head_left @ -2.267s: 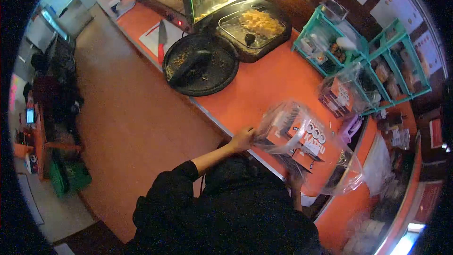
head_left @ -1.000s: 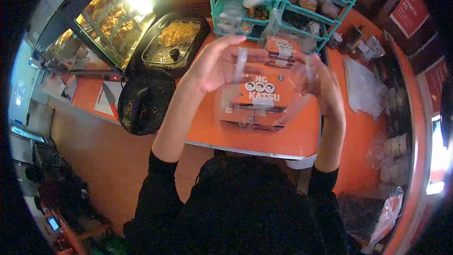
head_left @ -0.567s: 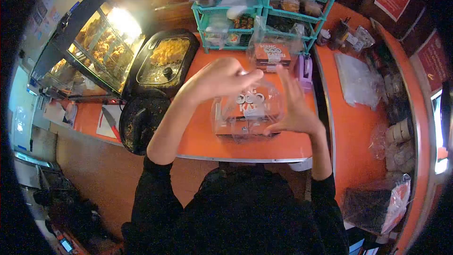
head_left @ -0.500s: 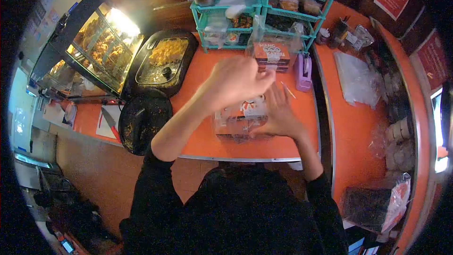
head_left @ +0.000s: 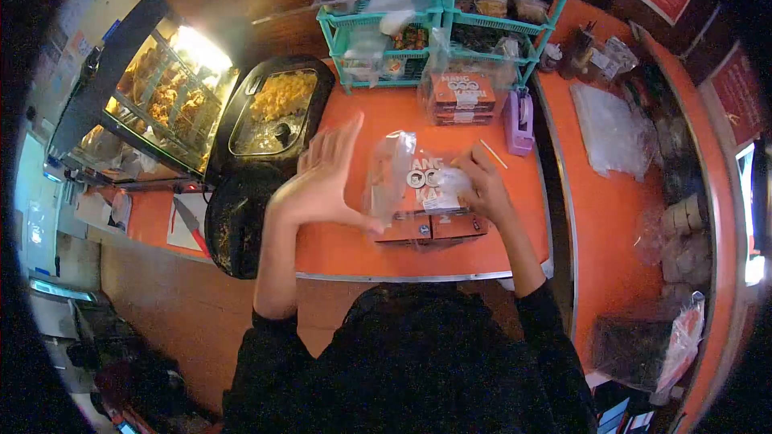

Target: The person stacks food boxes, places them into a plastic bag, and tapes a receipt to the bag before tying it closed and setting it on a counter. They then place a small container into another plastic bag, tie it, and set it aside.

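A printed takeaway box (head_left: 424,185) sits near the front of the orange counter inside a clear plastic bag (head_left: 384,181), on top of darker orange-and-black boxes (head_left: 446,227). My right hand (head_left: 484,185) is closed at the box's right side, its fingers pinched on a bunch of whitish plastic of the bag. To the left, my left hand (head_left: 315,185) is open, fingers raised and thumb stretched toward the bag's left edge. Nothing shows in its palm.
More bagged boxes (head_left: 464,96) stand behind, beside a purple tape dispenser (head_left: 519,122). Teal racks (head_left: 386,20) line the back. At left are a lit food warmer (head_left: 165,96), a black pan of food (head_left: 277,104), a dark lid (head_left: 233,221) and a red-handled knife (head_left: 191,223).
My left hand has dropped down and left from above the bag and opened. My right hand has drawn its fingers together on the plastic. The bagged box shows more fully.
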`<state>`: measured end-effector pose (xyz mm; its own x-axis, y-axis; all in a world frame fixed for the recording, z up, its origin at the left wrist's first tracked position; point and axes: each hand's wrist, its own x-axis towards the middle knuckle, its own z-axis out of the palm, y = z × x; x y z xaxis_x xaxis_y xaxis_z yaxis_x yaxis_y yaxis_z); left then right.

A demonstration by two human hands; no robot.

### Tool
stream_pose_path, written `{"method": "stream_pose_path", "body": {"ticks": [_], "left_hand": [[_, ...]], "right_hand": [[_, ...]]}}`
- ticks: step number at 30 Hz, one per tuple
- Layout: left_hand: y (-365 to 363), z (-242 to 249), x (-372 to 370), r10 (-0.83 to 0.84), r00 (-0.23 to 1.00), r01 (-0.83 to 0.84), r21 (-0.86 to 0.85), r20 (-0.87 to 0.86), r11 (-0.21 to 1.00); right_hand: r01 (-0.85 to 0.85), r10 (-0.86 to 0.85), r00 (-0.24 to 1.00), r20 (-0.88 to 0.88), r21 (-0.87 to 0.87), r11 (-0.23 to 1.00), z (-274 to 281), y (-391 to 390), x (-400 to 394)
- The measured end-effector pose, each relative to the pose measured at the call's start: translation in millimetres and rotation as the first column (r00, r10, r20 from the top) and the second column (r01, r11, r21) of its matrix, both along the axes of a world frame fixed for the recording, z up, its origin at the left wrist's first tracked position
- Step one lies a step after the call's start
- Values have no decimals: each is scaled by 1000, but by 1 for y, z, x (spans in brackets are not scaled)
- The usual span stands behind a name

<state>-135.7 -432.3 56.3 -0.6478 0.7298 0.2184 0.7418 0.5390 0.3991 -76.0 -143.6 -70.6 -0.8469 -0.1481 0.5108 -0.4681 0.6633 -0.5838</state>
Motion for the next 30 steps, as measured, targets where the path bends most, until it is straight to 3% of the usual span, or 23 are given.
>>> {"method": "stream_pose_path", "body": {"ticks": [2,3,4,5,6,7,8,9,10,11,12,13,14,16,18,20,21,23,27,29,30], "left_hand": [[11,-47,12,134,990,-113,-330,42,937],[21,-76,6,128,991,-107,-331,41,937],[32,-107,-1,140,989,-140,-11,50,990],[38,-124,-5,148,987,-161,311,66,937],[42,-126,-11,139,988,-153,309,68,939],[48,-127,-20,28,1000,-24,286,-10,958],[53,-128,-25,-86,993,105,253,-85,962],[58,-133,-23,-96,992,114,251,-83,961],[62,-138,-18,-19,999,30,391,-32,920],[67,-142,-16,52,998,-60,517,30,854],[70,-145,-18,43,999,-53,513,31,857],[74,-145,-18,130,980,-188,489,150,852],[78,-145,-15,220,938,-323,446,269,835],[88,-130,-9,262,904,-393,412,338,822],[99,-105,-4,315,862,-466,379,396,800],[107,-89,2,157,608,-673,401,778,621],[110,-101,-5,161,611,-676,406,775,615],[111,-132,-20,44,731,-577,583,681,572],[106,-130,-18,48,696,-548,487,716,680],[98,-137,-19,-245,617,-424,578,748,697],[95,-139,-18,-239,621,-428,578,747,694]], "right_hand": [[-2,9,996,87,-86,996,9,-4,1],[5,-6,1000,-18,-41,999,8,-5,-4],[19,-19,992,-121,2,1000,8,-6,-7],[27,-27,993,-119,0,1000,11,-10,-7],[-13,6,998,-57,-114,993,18,-16,-6],[-47,48,999,0,-227,973,22,-18,-6],[-38,40,999,1,-227,973,16,-18,-7],[-30,84,990,115,-411,911,5,-19,-9],[3,148,966,213,-579,815,6,-23,-9],[9,140,967,212,-581,814,7,-24,-8],[123,64,953,296,-572,811,9,-25,-5],[236,-11,925,380,-552,800,12,-26,-3],[245,-14,921,389,-551,798,5,-27,-3],[311,-155,911,381,-392,866,-12,-26,-13],[294,-190,925,330,-304,906,-14,-30,-17],[276,-214,938,273,-213,937,-15,-30,-17],[262,-176,932,317,-253,931,-16,-29,-18],[255,-151,946,286,-373,892,-7,-37,-12],[143,3,967,254,-556,819,33,-47,-7],[-117,136,990,42,-307,945,34,-43,-15],[-125,144,989,40,-308,943,36,-41,-19]]}}
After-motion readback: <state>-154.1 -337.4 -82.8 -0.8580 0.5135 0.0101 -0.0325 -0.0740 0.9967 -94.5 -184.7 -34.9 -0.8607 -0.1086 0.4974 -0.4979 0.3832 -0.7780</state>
